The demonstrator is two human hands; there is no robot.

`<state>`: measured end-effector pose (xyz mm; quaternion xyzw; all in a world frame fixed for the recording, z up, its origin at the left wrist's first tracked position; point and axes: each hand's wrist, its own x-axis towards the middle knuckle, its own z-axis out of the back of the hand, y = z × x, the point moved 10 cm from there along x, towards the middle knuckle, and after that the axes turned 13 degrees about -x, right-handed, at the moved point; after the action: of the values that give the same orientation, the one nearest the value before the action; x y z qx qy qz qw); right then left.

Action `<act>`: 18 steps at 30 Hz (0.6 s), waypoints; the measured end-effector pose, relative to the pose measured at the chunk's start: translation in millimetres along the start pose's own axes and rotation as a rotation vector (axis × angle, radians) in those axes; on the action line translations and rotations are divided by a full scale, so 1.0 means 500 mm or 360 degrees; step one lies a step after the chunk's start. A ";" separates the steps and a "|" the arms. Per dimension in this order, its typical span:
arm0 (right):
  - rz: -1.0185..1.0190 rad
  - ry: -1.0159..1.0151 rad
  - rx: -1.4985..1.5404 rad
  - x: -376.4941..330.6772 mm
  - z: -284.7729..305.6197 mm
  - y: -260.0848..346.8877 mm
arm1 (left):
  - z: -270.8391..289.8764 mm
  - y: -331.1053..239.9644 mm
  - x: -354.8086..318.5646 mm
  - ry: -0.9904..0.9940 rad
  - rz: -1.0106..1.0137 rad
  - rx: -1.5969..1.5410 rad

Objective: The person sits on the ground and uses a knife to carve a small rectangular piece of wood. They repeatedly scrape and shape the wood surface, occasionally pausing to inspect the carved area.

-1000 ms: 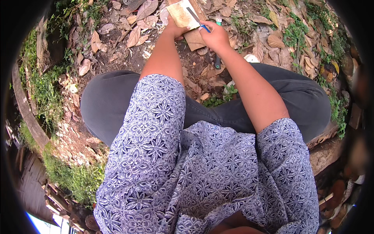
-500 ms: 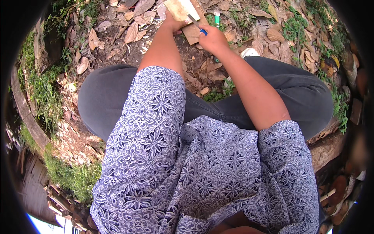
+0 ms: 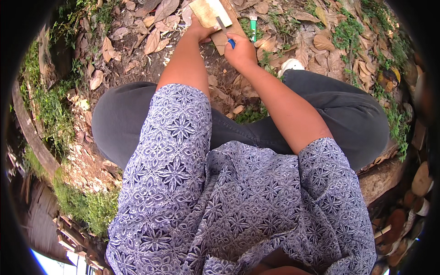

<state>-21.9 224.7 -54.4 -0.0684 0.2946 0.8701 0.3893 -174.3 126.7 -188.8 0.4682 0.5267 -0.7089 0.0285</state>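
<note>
My right hand (image 3: 240, 51) is closed around the blue handle of a chisel (image 3: 222, 25), with the thumb laid along it. The flat metal blade points away from me and lies over the face of a pale wooden block (image 3: 206, 13). At the block's near left edge, my left hand (image 3: 200, 31) grips it, thumb toward the near side; most of its fingers are hidden. Under the block rests a brown wooden board (image 3: 233, 22), sticking out on the right and near sides.
A green tube with a pale cap (image 3: 253, 28) lies right of the board. Dry leaves (image 3: 154, 40) and small wood chips cover the soil. My crossed legs in dark trousers (image 3: 337, 98) spread on both sides, a white shoe (image 3: 290, 65) by the right one. Green plants (image 3: 346, 34) grow around.
My right hand and the chisel have shifted left and slightly nearer, so the blade tip sits farther in from the block's right edge. My left hand keeps its grip on the block.
</note>
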 end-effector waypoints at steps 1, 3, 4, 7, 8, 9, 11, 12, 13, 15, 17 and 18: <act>0.0092 -0.0124 -0.0045 0.037 0.014 0.005 | -0.010 -0.003 -0.005 0.0013 -0.0022 0.0006; 0.0123 -0.0534 -0.0021 0.146 0.154 0.008 | -0.022 -0.014 -0.016 -0.0020 -0.0070 0.0009; 0.0246 -0.0675 0.0108 0.167 0.205 0.035 | -0.030 -0.012 -0.017 0.0015 -0.0040 0.0117; -0.0002 -0.0344 0.0445 0.138 0.149 0.022 | -0.022 -0.003 -0.026 0.0099 -0.0018 0.0091; -0.0139 -0.0118 0.0545 0.132 0.111 0.017 | -0.017 -0.024 -0.023 0.0091 -0.0084 0.0118; -0.0131 -0.0063 0.0518 0.122 0.086 0.003 | -0.024 -0.025 -0.028 0.0101 -0.0128 0.0141; -0.0117 0.0067 0.0474 0.096 0.035 -0.020 | -0.034 -0.015 -0.024 0.0096 -0.0149 0.0192; -0.0102 0.0145 0.0437 0.071 0.025 -0.012 | -0.023 -0.007 -0.010 0.0065 -0.0126 0.0223; -0.0088 0.0221 0.0400 0.037 0.017 -0.010 | -0.012 0.007 -0.003 0.0036 -0.0103 0.0255; -0.0071 0.0210 0.0282 0.003 0.035 -0.025 | -0.029 0.002 -0.011 -0.0010 -0.0079 0.0278; -0.0016 0.0104 0.0135 -0.015 0.049 -0.029 | -0.034 -0.004 -0.018 -0.0014 0.0057 0.0234; -0.0007 0.0088 0.0109 -0.019 0.051 -0.025 | -0.028 0.004 -0.006 -0.0105 0.0035 0.0258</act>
<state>-3.7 239.7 -36.1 -0.0796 0.3346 0.8564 0.3851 -162.6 135.3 -188.2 0.4511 0.4610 -0.7640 0.0156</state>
